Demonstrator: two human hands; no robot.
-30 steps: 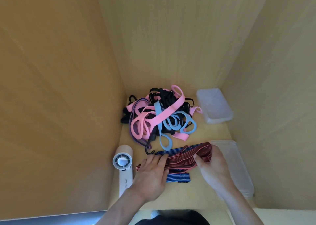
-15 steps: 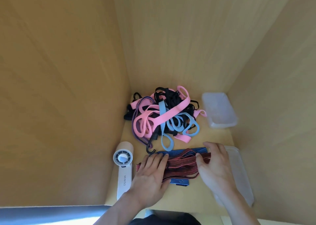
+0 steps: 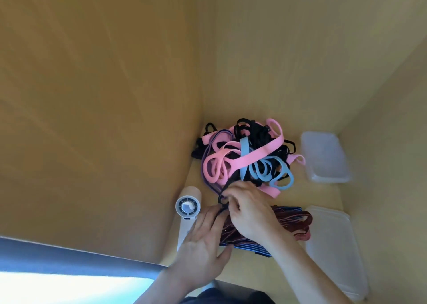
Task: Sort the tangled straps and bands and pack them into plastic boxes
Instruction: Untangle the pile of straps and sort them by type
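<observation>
A tangled pile of pink, light-blue, black and purple bands lies at the back of the wooden shelf. In front of it lies a flat bundle of dark red striped straps on top of a blue striped strap. My left hand presses flat on the left end of the red straps. My right hand has crossed to the left and pinches a black hook at the near edge of the pile. Two clear plastic boxes stand on the right, one at the back and one in front.
A white hand-held fan lies at the left, close to my left hand. Wooden walls close the shelf on the left, back and right. A grey-blue edge runs across the lower left.
My right hand left the right end of the red straps and moved left and forward to the black hook. My left hand stayed on the straps. The camera tilted.
</observation>
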